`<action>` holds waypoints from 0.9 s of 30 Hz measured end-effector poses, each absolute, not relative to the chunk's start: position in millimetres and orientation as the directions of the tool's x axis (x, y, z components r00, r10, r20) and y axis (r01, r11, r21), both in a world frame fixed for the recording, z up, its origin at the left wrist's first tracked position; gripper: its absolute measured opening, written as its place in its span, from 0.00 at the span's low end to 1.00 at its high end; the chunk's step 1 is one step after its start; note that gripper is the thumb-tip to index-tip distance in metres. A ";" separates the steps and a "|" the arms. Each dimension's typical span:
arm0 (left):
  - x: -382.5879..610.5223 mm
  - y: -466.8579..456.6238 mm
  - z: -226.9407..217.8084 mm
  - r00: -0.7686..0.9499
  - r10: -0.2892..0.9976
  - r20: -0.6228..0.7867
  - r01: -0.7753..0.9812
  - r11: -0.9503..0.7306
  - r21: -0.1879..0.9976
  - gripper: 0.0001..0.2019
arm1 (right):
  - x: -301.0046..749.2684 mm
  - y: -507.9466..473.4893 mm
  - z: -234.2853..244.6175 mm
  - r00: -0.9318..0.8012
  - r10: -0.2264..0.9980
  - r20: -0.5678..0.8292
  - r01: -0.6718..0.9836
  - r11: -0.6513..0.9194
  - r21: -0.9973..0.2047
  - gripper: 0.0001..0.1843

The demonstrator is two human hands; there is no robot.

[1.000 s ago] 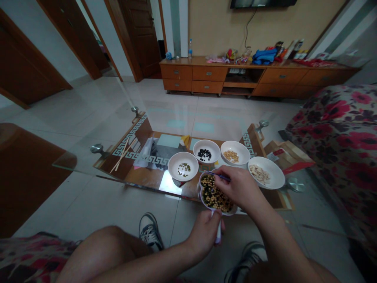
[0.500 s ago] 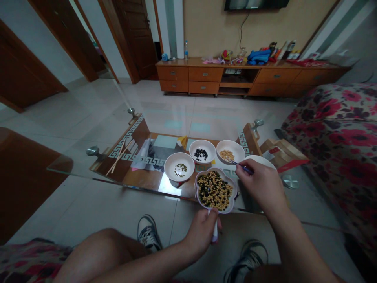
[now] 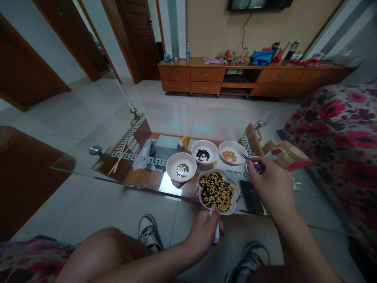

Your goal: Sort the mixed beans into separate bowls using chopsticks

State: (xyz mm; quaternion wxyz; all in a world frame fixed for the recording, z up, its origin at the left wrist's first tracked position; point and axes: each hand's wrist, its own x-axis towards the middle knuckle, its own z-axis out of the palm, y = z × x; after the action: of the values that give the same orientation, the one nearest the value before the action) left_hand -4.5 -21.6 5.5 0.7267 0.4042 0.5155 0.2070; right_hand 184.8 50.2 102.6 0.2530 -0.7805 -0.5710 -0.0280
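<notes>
My left hand (image 3: 203,234) is closed around the white handle of a flower-shaped dish (image 3: 232,181), held level near the table's front edge. Yellow, green and black beans (image 3: 216,192) lie mixed in it. My right hand (image 3: 272,182) pinches dark blue tweezers (image 3: 255,164), their tips over the right side of a white bowl of yellow beans (image 3: 240,146). Whether anything is between the tips is too small to tell. To its left stand a bowl with black beans (image 3: 196,147) and one with green beans (image 3: 173,163). A fourth bowl (image 3: 248,169) is mostly hidden behind my right hand.
The glass table (image 3: 76,167) has metal fittings and a lower wooden shelf. Chopsticks (image 3: 119,159) lie at the left. A dark flat object (image 3: 250,196) is below my right hand. A paper bag (image 3: 285,152) stands at the right, by a flowered sofa cover (image 3: 330,114).
The tweezers in my right hand have drawn back to the right from the yellow beans toward the bowl's edge. My left hand still holds the dish in place. The view has shifted slightly.
</notes>
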 end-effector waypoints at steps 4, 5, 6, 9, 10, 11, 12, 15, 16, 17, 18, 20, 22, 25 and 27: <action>-4.1 -21.0 3.0 0.384 0.714 -0.585 0.124 0.588 0.799 0.34 | 182.9 47.0 101.4 0.296 0.917 0.266 0.894 -0.168 -0.416 0.16; -4.2 -21.0 2.3 0.385 0.715 -0.584 0.125 0.586 0.800 0.34 | 181.6 46.2 101.0 0.281 0.928 0.245 0.895 -0.161 -0.416 0.15; -4.4 -21.0 1.7 0.385 0.716 -0.582 0.124 0.585 0.802 0.34 | 180.1 45.5 100.6 0.264 0.939 0.219 0.897 -0.155 -0.414 0.15; -5.0 -21.4 1.5 0.380 0.721 -0.579 0.123 0.581 0.804 0.34 | 175.7 44.4 99.2 0.174 0.977 0.123 0.908 -0.111 -0.403 0.13; -5.1 -21.5 1.9 0.379 0.721 -0.580 0.128 0.580 0.804 0.34 | 174.6 44.5 98.5 0.130 0.988 0.089 0.912 -0.084 -0.401 0.13; -5.2 -21.6 2.5 0.378 0.721 -0.580 0.132 0.578 0.805 0.34 | 173.7 44.6 97.7 0.083 0.995 0.051 0.916 -0.055 -0.397 0.13; -5.2 -21.6 3.0 0.379 0.722 -0.579 0.135 0.576 0.806 0.34 | 172.9 44.8 96.7 0.037 0.999 0.014 0.920 -0.028 -0.392 0.12; -4.9 -21.8 4.3 0.382 0.721 -0.578 0.140 0.573 0.807 0.33 | 170.9 45.2 93.6 -0.048 0.996 -0.082 0.927 0.014 -0.375 0.11; -4.8 -21.9 4.4 0.380 0.721 -0.580 0.139 0.575 0.806 0.33 | 170.2 45.2 92.9 -0.055 0.993 -0.103 0.928 0.013 -0.372 0.10; -4.6 -21.9 4.3 0.380 0.719 -0.582 0.138 0.578 0.804 0.33 | 169.6 45.0 92.6 -0.057 0.991 -0.118 0.930 0.010 -0.367 0.10; -4.6 -22.0 4.1 0.380 0.716 -0.585 0.138 0.581 0.802 0.33 | 169.2 44.8 92.5 -0.054 0.990 -0.128 0.933 0.005 -0.360 0.10; -4.6 -21.9 3.4 0.383 0.716 -0.584 0.137 0.581 0.802 0.34 | 168.9 44.3 93.3 -0.042 0.990 -0.138 0.939 -0.009 -0.344 0.09; -4.7 -21.7 2.9 0.387 0.720 -0.575 0.133 0.574 0.808 0.34 | 170.0 43.9 94.5 -0.034 0.990 -0.140 0.944 -0.015 -0.329 0.09; -5.0 -21.1 3.1 0.389 0.722 -0.572 0.122 0.575 0.809 0.34 | 173.8 43.5 95.5 -0.024 0.989 -0.145 0.949 -0.023 -0.316 0.09; -5.1 -20.7 4.0 0.387 0.720 -0.576 0.116 0.582 0.805 0.34 | 176.5 43.4 95.3 -0.015 0.988 -0.152 0.949 -0.034 -0.312 0.09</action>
State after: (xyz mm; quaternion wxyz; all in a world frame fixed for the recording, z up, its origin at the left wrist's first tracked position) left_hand -5.1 -20.7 4.0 0.7264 0.4075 0.5131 0.2077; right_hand 176.5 43.4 95.3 0.0582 -0.6994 -0.6926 0.1666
